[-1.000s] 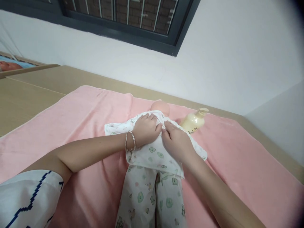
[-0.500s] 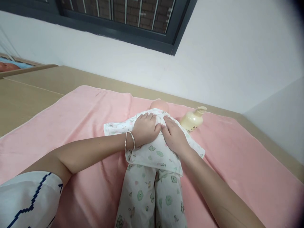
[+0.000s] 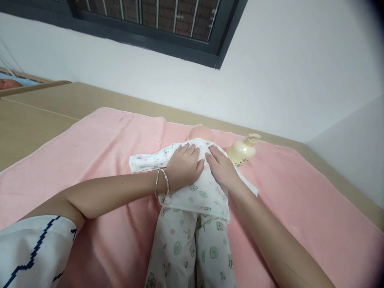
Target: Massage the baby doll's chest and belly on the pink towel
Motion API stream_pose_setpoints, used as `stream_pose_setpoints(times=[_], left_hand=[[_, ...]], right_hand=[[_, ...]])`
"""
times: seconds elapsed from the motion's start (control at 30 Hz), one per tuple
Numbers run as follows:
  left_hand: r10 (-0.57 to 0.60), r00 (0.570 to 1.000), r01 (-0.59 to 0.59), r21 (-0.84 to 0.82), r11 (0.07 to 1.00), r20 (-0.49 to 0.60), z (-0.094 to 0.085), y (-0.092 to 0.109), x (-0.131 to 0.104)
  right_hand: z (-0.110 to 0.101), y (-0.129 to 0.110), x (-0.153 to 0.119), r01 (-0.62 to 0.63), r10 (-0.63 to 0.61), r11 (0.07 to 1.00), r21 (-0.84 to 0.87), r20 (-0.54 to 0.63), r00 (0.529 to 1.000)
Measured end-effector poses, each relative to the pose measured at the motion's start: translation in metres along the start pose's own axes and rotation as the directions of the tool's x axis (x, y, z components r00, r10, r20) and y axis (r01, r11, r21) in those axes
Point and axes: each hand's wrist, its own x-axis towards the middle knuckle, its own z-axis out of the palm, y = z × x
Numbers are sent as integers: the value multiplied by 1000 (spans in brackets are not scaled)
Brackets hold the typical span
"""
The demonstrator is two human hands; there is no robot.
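A baby doll (image 3: 200, 132) lies stretched out, its smooth rounded head at the far end. Its white printed top (image 3: 195, 200) covers the body and arms, and white printed trousers (image 3: 180, 240) cover the legs. My left hand (image 3: 184, 166) rests flat on the upper left of the top, fingers stretched forward and thumb toward the middle. On the upper right, my right hand (image 3: 222, 166) lies flat with its fingers pointing forward and inward. Both are open and hold nothing. A narrow strip of cloth shows between them. Whether the doll's chest or back faces up is hidden.
A pink blanket (image 3: 99, 152) lies under the doll on a wooden surface (image 3: 45, 120). Just right of the doll's shoulder is a pale yellow pump bottle (image 3: 242, 151). A white wall with a dark-framed window (image 3: 180, 46) stands behind. A silver bangle (image 3: 162, 182) circles my left wrist.
My hands have moved slightly apart, widening the strip of cloth between them. Both stay on the top. The doll and bottle keep their places; the view has shifted a little.
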Motion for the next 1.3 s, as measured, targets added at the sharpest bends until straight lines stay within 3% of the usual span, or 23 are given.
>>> stream_pose_setpoints(times=[0.13,0.3,0.4,0.63,0.87,1.07,1.17,1.3], left_hand=[[20,1000,-20,-36,999,4,-7,2,0],[-104,980,126,-125,984,167,-20,-9,22],[-95,985,106,-69,992,143,-17,-9,22],[111,992,-107,72,992,-59,-7,7,-2],[2,996,-2,1,1000,91,-13,-4,16],[82,996,-79,76,994,-35,-8,12,-5],[77,997,-77,26,997,-6,-10,9,-2],[-10,998,14,-63,998,55,-8,-5,13]], right_hand=[[-4,-4,-1,14,-14,999,-46,-2,1000],[-13,-43,-30,-12,22,941,-339,26,999],[-18,-54,-38,14,3,906,-423,40,999],[-8,-17,-11,113,-108,976,-187,38,993],[-11,-35,-25,90,-90,977,-196,11,996],[-16,-15,-6,118,-114,988,-94,48,992],[-14,-18,-9,106,-102,989,-100,39,994],[-12,-37,-25,92,-91,985,-149,9,996]])
